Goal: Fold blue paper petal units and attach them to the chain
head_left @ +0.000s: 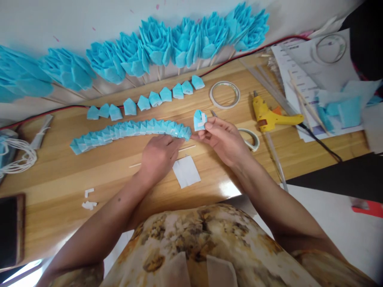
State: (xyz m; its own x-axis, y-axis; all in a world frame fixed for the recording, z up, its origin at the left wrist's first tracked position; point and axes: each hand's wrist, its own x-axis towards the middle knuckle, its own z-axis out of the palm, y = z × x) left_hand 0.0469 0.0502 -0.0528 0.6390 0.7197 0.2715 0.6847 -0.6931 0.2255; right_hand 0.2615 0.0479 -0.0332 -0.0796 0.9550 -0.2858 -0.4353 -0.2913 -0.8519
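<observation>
My right hand pinches a blue folded paper petal between thumb and fingers, raised over the table. White strips, apparently double-sided tape, show on the petal's face. My left hand rests on the table with its fingers extended against the right end of a long curved row of overlapping blue petals. Its fingertips are partly hidden. Behind that row stands a looser line of separate blue petals. A white square of paper and a thin wooden stick lie close to my left hand.
Large blue paper flowers on sticks lean along the wall. To the right are tape rolls, a yellow glue gun with its cord, and papers. A phone-like dark device, white cord and paper scraps lie left.
</observation>
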